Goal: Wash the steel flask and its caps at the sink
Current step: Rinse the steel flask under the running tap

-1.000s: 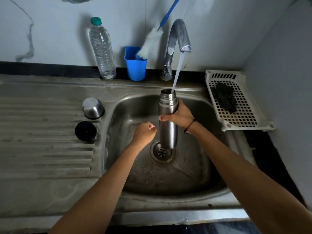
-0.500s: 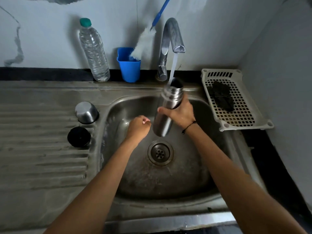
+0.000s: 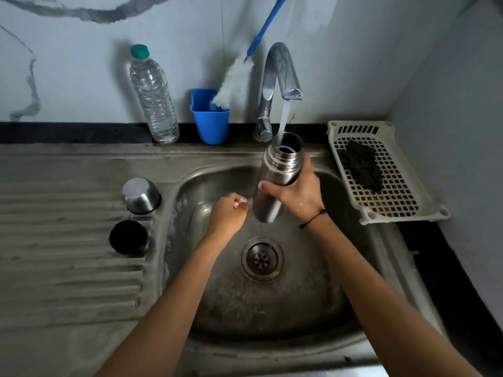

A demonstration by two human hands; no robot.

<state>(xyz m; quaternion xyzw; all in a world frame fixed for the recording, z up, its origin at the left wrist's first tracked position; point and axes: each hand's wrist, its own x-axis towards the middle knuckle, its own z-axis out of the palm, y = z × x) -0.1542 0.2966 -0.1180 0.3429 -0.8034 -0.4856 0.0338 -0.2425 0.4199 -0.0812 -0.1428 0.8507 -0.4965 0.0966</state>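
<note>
The right hand (image 3: 298, 195) grips the tall cylindrical steel flask (image 3: 275, 178) at its middle, tilted under the running tap (image 3: 283, 74) above the sink (image 3: 272, 308). The left hand (image 3: 227, 214) is curled and empty. The wet steel probably is slippery and gets heavier as it fills, so the middle is a good place to hold.

One head cam only, worn by the person, looking fwd and steeply down onto the sink (image 3: 362, 308) from just above and near side. Wide-angle, close range; wall behind sink at top, drainboard left of sink, both forearms entering from bottom.
</note>
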